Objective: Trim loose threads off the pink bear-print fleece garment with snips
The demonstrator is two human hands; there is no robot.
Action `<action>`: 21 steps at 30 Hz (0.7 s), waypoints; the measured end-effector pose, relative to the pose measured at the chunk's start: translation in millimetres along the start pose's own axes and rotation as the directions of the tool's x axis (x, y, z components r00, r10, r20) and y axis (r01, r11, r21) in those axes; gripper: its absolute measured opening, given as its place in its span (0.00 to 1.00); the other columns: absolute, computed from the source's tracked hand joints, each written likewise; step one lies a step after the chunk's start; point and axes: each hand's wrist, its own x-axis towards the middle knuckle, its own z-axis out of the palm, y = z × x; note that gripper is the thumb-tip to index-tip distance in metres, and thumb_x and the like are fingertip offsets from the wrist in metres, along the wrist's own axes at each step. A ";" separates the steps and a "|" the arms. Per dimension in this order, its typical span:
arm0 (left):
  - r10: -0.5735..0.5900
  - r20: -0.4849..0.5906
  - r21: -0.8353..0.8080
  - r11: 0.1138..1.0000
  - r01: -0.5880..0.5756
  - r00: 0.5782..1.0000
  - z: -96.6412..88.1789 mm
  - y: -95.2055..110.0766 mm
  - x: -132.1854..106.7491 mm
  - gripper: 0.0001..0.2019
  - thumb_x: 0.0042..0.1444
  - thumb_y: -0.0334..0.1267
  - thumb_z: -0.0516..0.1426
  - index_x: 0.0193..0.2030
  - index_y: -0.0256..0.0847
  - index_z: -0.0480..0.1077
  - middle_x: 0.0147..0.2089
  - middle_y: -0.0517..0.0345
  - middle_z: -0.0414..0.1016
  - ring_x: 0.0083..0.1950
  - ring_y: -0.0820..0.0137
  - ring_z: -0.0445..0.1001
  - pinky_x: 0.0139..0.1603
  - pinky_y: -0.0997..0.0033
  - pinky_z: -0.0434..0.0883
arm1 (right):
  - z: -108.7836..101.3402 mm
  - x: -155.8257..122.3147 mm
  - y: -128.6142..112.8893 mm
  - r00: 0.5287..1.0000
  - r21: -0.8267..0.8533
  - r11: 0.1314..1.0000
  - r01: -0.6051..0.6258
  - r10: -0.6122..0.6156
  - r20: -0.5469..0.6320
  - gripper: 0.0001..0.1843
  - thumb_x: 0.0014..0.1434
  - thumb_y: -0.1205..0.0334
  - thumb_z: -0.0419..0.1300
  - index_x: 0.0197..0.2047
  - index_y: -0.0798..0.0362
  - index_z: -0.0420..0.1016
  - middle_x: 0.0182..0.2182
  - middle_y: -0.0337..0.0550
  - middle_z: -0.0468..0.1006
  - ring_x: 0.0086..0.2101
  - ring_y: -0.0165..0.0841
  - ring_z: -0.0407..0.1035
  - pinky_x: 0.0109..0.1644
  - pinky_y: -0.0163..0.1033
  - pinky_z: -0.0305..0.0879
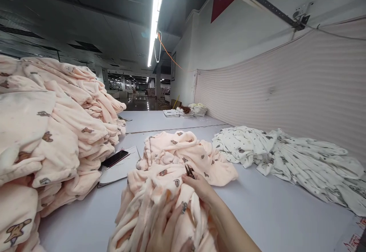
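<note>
A pile of pale pink fleece fabric [183,149] with small printed animal figures lies in front of me on the table. My left hand [164,221] is in its near folds, the fingers curled around the cloth and slightly blurred. Dark thread snips [189,172] are in my right hand [200,187], blades pointing up and away over the pink fabric. That hand also rests against the fabric's right side. Some of the fingers on both hands are hidden by cloth.
A tall heap of similar pink fleece [65,130] rises on the left. Beside it, a phone [116,158] lies on white papers [122,172]. White printed fabric [286,156] spreads along the right, near a striped cloth-covered wall [271,88]. Folded stacks [197,109] sit at the back.
</note>
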 end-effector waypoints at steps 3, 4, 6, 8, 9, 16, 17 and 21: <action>-0.068 0.116 -0.031 0.997 0.072 0.991 13.7 2.6 18.4 0.20 0.56 0.40 0.55 0.56 0.45 0.68 0.63 0.50 0.65 0.67 0.53 0.56 0.66 0.46 0.54 | 0.3 -5.2 -1.9 1.000 -0.026 1.000 -0.004 0.004 -0.009 0.23 0.46 0.40 0.62 0.27 0.54 0.70 0.20 0.35 0.69 0.22 0.30 0.63 0.29 0.35 0.58; -0.093 0.166 -0.063 0.992 0.105 0.982 14.9 1.8 26.4 0.18 0.58 0.39 0.53 0.55 0.45 0.69 0.62 0.50 0.67 0.66 0.54 0.57 0.65 0.46 0.56 | -1.5 -8.6 -4.8 1.000 -0.049 0.999 0.003 -0.004 -0.020 0.23 0.48 0.39 0.61 0.27 0.53 0.69 0.20 0.34 0.68 0.22 0.30 0.62 0.28 0.35 0.57; -0.136 0.245 -0.143 0.974 0.175 0.960 13.5 1.4 40.7 0.15 0.60 0.40 0.50 0.50 0.45 0.72 0.57 0.50 0.71 0.64 0.56 0.61 0.64 0.48 0.58 | -6.9 -19.5 -11.7 0.998 -0.110 0.993 0.030 -0.036 -0.055 0.21 0.53 0.41 0.58 0.28 0.52 0.69 0.20 0.33 0.66 0.23 0.30 0.61 0.28 0.34 0.55; -0.172 0.267 -0.217 0.948 0.233 0.948 9.3 3.9 50.3 0.14 0.61 0.41 0.50 0.47 0.46 0.73 0.52 0.51 0.75 0.60 0.57 0.64 0.64 0.50 0.57 | -12.0 -36.4 -16.0 0.990 -0.179 0.981 0.077 -0.096 -0.103 0.19 0.56 0.44 0.57 0.27 0.52 0.68 0.21 0.33 0.65 0.25 0.30 0.60 0.30 0.34 0.55; -0.183 0.263 -0.247 0.936 0.250 0.947 6.9 6.0 53.5 0.13 0.60 0.42 0.51 0.47 0.46 0.74 0.50 0.52 0.75 0.59 0.57 0.65 0.65 0.50 0.56 | -13.6 -46.5 -15.8 0.984 -0.210 0.973 0.100 -0.129 -0.126 0.18 0.56 0.45 0.58 0.28 0.52 0.68 0.22 0.33 0.65 0.27 0.31 0.60 0.31 0.34 0.56; -0.266 0.393 -0.431 0.793 0.431 0.880 -2.5 2.2 69.6 0.11 0.54 0.45 0.57 0.33 0.43 0.77 0.43 0.53 0.78 0.58 0.54 0.65 0.64 0.55 0.54 | -13.2 -93.8 9.4 0.961 -0.384 0.915 0.127 -0.210 -0.181 0.06 0.48 0.61 0.59 0.27 0.50 0.64 0.23 0.32 0.64 0.27 0.31 0.60 0.33 0.34 0.56; -0.294 0.462 -0.459 0.728 0.509 0.837 -4.4 -2.1 72.6 0.12 0.53 0.46 0.57 0.31 0.41 0.77 0.40 0.52 0.78 0.55 0.53 0.67 0.61 0.55 0.58 | -13.8 -92.5 10.2 0.969 -0.308 0.943 0.125 -0.182 -0.165 0.06 0.48 0.61 0.59 0.27 0.51 0.64 0.24 0.32 0.64 0.28 0.31 0.61 0.34 0.34 0.57; -0.310 0.649 -0.496 0.521 0.695 0.695 -19.4 -17.0 81.2 0.18 0.55 0.50 0.53 0.29 0.38 0.76 0.29 0.55 0.79 0.37 0.59 0.75 0.42 0.62 0.71 | -15.8 -81.2 4.8 0.996 -0.068 0.997 0.041 -0.046 -0.077 0.10 0.49 0.56 0.60 0.32 0.52 0.66 0.24 0.33 0.67 0.27 0.31 0.63 0.33 0.34 0.60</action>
